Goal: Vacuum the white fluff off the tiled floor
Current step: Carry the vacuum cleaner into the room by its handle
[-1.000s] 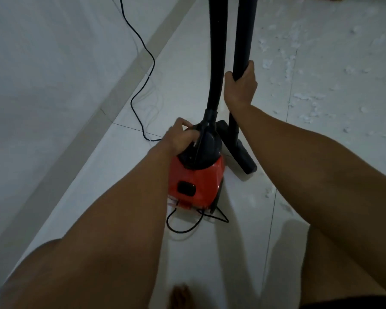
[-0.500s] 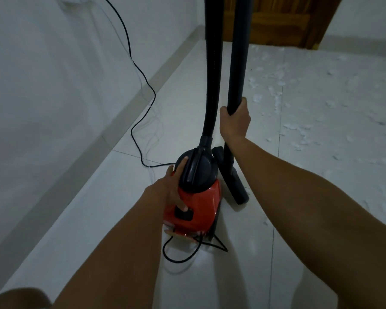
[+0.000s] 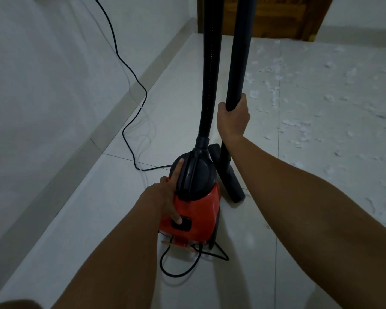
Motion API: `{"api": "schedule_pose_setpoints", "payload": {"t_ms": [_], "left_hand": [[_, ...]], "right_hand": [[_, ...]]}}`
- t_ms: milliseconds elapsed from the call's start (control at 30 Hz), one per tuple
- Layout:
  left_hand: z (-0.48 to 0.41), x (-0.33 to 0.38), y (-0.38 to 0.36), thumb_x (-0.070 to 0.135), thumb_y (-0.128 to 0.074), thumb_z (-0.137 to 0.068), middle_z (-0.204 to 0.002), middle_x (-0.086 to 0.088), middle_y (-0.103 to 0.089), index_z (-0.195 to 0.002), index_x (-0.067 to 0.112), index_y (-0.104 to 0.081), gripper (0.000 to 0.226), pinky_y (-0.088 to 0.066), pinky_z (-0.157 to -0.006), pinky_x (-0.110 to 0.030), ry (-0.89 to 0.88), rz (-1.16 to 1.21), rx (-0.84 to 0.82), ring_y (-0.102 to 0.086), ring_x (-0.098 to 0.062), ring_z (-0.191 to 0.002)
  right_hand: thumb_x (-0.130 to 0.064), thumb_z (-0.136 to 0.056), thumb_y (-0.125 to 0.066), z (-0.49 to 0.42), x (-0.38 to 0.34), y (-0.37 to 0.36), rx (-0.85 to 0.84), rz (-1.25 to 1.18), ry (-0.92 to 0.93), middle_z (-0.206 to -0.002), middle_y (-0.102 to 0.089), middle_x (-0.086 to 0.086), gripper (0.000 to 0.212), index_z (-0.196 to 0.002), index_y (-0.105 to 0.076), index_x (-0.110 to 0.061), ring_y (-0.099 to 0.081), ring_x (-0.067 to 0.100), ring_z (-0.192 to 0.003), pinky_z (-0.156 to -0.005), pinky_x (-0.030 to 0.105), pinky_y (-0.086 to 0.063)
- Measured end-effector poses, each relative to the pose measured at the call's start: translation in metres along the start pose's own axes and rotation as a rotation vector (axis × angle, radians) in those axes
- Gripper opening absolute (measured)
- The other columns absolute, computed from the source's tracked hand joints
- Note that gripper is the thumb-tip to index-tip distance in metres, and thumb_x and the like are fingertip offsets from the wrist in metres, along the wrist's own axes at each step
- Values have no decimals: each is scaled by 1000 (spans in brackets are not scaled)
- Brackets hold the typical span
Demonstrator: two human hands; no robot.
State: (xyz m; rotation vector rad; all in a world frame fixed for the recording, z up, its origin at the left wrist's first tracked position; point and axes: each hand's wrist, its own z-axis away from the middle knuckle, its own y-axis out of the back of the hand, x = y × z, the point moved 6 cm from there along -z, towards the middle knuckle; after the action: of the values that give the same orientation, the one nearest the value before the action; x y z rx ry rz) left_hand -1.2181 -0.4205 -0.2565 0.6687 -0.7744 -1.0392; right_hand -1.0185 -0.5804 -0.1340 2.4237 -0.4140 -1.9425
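Observation:
A small red and black vacuum cleaner (image 3: 196,210) stands on the tiled floor (image 3: 125,197) in front of me. My left hand (image 3: 165,197) lies over its left side, fingers spread, with the thumb on the black switch (image 3: 181,223) on top. My right hand (image 3: 232,117) grips the upright black wand (image 3: 240,52), whose floor nozzle (image 3: 232,184) rests just right of the body. The ribbed black hose (image 3: 210,74) rises from the body beside the wand. White fluff (image 3: 296,126) lies scattered over the tiles to the right and further away.
A white wall (image 3: 42,74) with a grey skirting runs along the left. The black power cord (image 3: 129,103) hangs down the wall, runs across the floor and loops behind the vacuum. A brown wooden door (image 3: 283,16) stands at the far end.
My left hand has slid from the black dome of the vacuum down to the red body, thumb now on the switch. The view has tilted up, showing the door.

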Motion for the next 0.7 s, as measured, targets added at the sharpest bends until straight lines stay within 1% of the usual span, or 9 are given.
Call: {"api": "schedule_pose_setpoints", "payload": {"t_ms": [100,267,400,467,533,600,633,667,700], "left_hand": [[2,1,0,33,-102,-54,-157,-16,-32,-128,59,54,175,-51,-104,-59,3,0,40,-53,-46,-134],[1,2,-3,33,-102,-56,-159,-15,-29,-133,56,53,174,-51,-104,-58,13,-10,35,-54,-45,-133],[-3,2,-1,31,-102,-54,-163,-14,-18,-116,64,57,174,-49,-107,-63,29,34,-33,-43,-47,-143],[-6,-1,-1,36,-103,-50,-165,-13,-12,-119,65,56,176,-46,-110,-65,26,57,-84,-34,-47,-149],[-5,-1,14,39,-101,-48,-169,-14,-1,-138,60,46,173,-41,-114,-63,28,89,-127,-25,-45,-154],[-9,5,59,37,-96,-58,-171,-18,8,-159,48,18,152,-39,-118,-53,13,131,-103,-22,-42,-155],[-13,12,94,41,-92,-60,-171,-19,6,-162,45,4,140,-37,-119,-50,0,162,-48,-23,-40,-155],[-15,24,135,49,-89,-56,-172,-19,2,-163,44,-2,138,-35,-121,-50,-23,198,27,-23,-38,-156],[-15,43,179,58,-87,-51,-173,-16,0,-164,44,0,143,-30,-124,-51,-67,241,89,-21,-36,-157]], "right_hand": [[-11,-87,-57,-4,1,-5,7,22,22,-78,-57,-11,23,-110,-55,-9,-57,1,-67,-60,13,-49],[-11,-87,-57,-9,1,-9,18,20,34,-74,-55,-10,20,-106,-55,-7,-56,5,-64,-62,21,-53],[-10,-88,-56,-14,1,-8,1,0,33,-77,-57,-10,23,-110,-55,-8,-58,5,-67,-63,19,-54],[-11,-87,-56,-20,1,-5,-3,-8,23,-79,-58,-6,22,-109,-54,-9,-60,11,-69,-64,24,-56],[-11,-87,-56,-25,0,-1,-14,-17,14,-82,-60,-2,21,-108,-54,-10,-61,14,-70,-62,23,-55],[-10,-88,-56,-29,-6,4,-30,-7,9,-84,-61,-2,21,-110,-54,-11,-60,12,-71,-61,17,-52],[-10,-89,-56,-30,-8,5,-42,0,3,-83,-61,-2,21,-109,-54,-12,-60,12,-71,-61,18,-52],[-10,-89,-56,-31,-9,6,-55,3,-1,-82,-61,-1,19,-108,-53,-13,-60,13,-69,-60,21,-53],[-10,-89,-56,-33,-12,6,-66,7,-3,-79,-60,0,18,-106,-53,-14,-59,13,-66,-58,25,-53]]}}
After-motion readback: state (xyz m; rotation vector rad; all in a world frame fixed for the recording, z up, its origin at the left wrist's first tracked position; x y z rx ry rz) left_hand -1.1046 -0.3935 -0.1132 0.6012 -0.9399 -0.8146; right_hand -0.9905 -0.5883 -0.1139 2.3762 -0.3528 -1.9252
